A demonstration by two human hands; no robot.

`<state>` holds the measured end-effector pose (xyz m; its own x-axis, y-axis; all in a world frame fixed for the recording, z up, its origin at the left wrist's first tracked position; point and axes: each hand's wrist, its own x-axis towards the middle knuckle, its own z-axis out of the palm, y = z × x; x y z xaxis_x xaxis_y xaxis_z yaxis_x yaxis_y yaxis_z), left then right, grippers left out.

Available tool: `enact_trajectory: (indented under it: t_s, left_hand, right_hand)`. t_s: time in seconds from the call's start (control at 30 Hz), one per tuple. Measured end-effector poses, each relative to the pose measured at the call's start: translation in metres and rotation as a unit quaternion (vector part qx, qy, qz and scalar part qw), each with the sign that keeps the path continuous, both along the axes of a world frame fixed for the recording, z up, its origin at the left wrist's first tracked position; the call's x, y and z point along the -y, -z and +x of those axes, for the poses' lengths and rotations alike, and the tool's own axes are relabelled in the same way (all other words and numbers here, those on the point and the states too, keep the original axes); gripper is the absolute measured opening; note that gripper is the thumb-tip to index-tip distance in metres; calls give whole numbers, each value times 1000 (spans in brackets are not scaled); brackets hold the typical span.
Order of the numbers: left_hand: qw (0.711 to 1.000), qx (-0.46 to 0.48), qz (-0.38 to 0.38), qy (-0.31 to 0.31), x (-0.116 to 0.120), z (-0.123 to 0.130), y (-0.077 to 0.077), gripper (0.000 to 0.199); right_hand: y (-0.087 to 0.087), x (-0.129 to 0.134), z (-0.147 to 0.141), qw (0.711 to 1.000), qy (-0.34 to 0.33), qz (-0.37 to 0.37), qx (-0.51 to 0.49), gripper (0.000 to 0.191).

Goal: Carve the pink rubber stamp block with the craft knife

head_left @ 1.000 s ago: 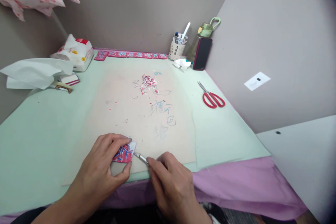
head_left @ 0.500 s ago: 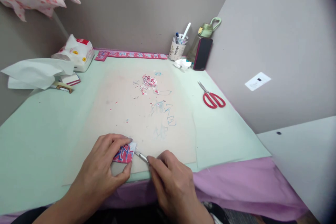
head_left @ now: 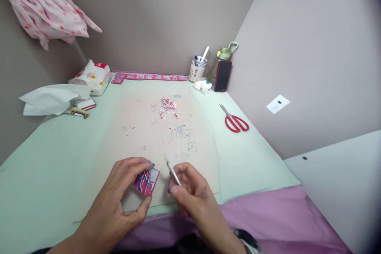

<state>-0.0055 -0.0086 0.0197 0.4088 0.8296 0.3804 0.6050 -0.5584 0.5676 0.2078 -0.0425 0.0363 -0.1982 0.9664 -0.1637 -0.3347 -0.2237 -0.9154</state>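
Note:
Near the table's front edge, my left hand grips a small red, blue and white carved block between thumb and fingers, its patterned face tilted up. To its right, my right hand pinches a slim silver carving knife. The knife points up and to the left, its tip blurred and apart from the block. Beneath both lies a beige board. Red and white shavings are heaped toward the board's back, with smaller scraps scattered around.
Red-handled scissors lie at right. Along the back stand a cup of pens, a phone against a bottle, and a row of carved red blocks. A tissue pack and a yellow-handled cutter are at left.
The knife has moved away from the block and now points more upward, with my right hand turned. The block is tilted in my left hand. The camera view has shifted.

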Motion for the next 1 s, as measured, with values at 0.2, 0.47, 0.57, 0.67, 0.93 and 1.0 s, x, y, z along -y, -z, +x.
enact_trajectory:
  t_s: [0.2, 0.47, 0.57, 0.67, 0.93, 1.0]
  left_hand:
    - [998, -8, -2, 67, -10, 8, -12, 52]
    - [998, 35, -59, 7, -3, 5, -13, 14]
    - [996, 35, -80, 25, 1, 9, -17, 10]
    - [994, 53, -90, 27, -1, 16, -20, 7]
    - [987, 43, -147, 37, -12, 17, -24, 12]
    - [983, 49, -172, 44, -13, 14, -23, 12]
  right_hand:
    - [7, -27, -22, 999, 12, 5, -32, 43]
    - [7, -25, -28, 998, 67, 2, 1, 31]
    - [6, -24, -31, 997, 77, 10, 24, 31]
    - [5, -23, -35, 995, 84, 41, 42, 29]
    - [16, -17, -38, 982, 99, 117, 109, 19]
    - [17, -16, -37, 980, 96, 123, 124, 18]
